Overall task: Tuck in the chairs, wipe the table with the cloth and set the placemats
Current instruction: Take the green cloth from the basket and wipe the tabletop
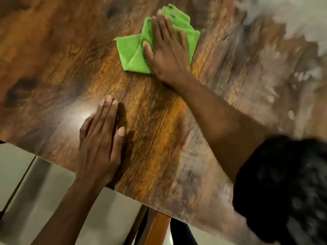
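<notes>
A crumpled green cloth (131, 52) lies on the brown wooden table (62, 59), toward the far middle. My right hand (166, 50) presses flat on the cloth with straight fingers, covering its right half. My left hand (100, 138) rests flat on the bare tabletop near the table's near edge, fingers straight and together. No placemats are in view.
The table's near edge (53, 162) runs diagonally from left to lower right, with pale tiled floor (35, 191) below it. A brown wooden chair part (157, 228) shows under the edge at the bottom. My dark sleeve (283, 191) fills the lower right.
</notes>
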### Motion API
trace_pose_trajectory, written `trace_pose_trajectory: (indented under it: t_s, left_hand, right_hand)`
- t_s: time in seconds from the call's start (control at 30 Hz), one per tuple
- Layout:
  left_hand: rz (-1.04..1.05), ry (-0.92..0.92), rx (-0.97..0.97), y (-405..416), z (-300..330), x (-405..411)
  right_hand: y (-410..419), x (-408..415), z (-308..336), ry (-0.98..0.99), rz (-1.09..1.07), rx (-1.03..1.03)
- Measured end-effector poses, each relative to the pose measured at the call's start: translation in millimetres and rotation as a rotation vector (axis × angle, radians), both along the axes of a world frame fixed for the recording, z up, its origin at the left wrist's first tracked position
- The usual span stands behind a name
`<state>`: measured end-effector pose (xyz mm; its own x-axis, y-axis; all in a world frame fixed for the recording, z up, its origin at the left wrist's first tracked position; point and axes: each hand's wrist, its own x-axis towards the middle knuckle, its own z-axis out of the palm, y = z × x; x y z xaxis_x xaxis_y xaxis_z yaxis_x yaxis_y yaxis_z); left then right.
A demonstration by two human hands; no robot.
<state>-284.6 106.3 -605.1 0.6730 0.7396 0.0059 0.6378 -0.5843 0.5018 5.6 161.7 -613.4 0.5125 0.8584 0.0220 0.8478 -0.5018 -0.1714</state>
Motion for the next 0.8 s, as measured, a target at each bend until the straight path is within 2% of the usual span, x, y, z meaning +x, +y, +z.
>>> trace_pose_trajectory:
  t_s: [0.07,0.17,0.27,0.43,0.67,0.8]
  left_hand:
    - [0.002,0.012,0.002,1.1,-1.5,0.1]
    - [0.005,0.036,0.006,2.4,-1.3,-1.3]
    - [-0.005,0.079,0.031,1.8,-2.0,1.0]
    - [-0.041,0.138,0.052,2.5,0.9,3.0]
    - [-0.024,0.151,0.115,-2.4,-2.5,8.3]
    - [-0.132,0.085,0.121,-18.6,-3.2,43.4]
  right_hand:
    - [11.4,56.2,0.7,-0.02,-0.095,-0.023]
    - [-15.2,128.7,0.0,0.007,-0.334,-0.031]
    - [-45.2,140.8,4.3,0.076,-0.43,-0.011]
    - [-81.2,21.2,7.4,0.019,-0.319,-0.005]
    - [-225.9,-189.4,21.2,0.109,-0.215,-0.168]
    - [-237.1,-201.4,16.0,0.133,-0.276,-0.157]
